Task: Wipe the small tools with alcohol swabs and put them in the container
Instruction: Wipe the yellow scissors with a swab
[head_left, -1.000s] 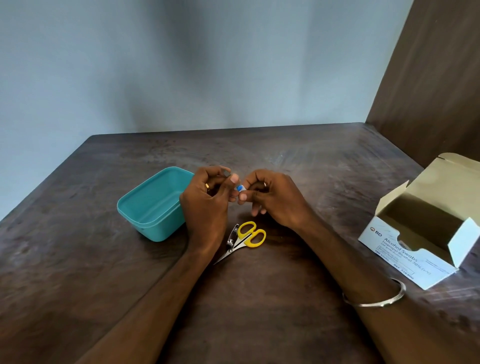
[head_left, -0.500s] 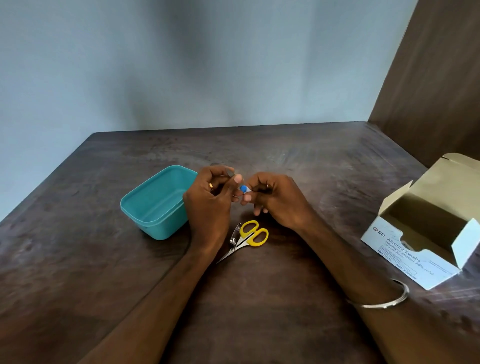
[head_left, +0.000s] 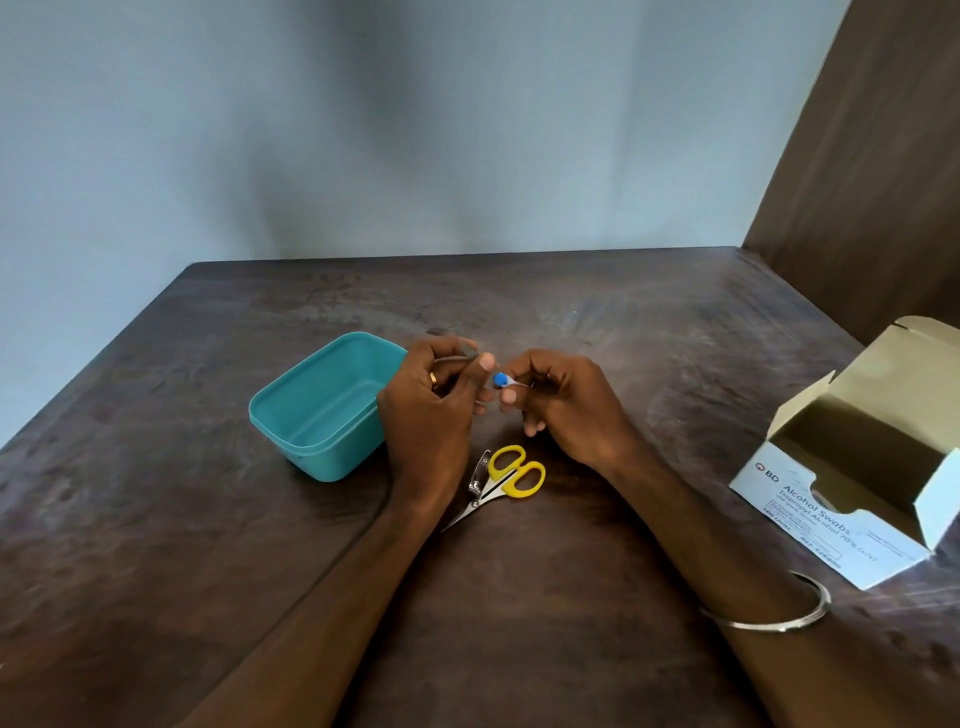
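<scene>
The small blue-tipped tool was held above the middle of the bench, pinched by the right hand; the left hand was clenched around something thin, unclear what. Wiping well probably meant steady fingertip pressure along its length. Both hands hovered, wrists raised, beside the teal container; yellow scissors and nail clippers lay nearer.
</scene>
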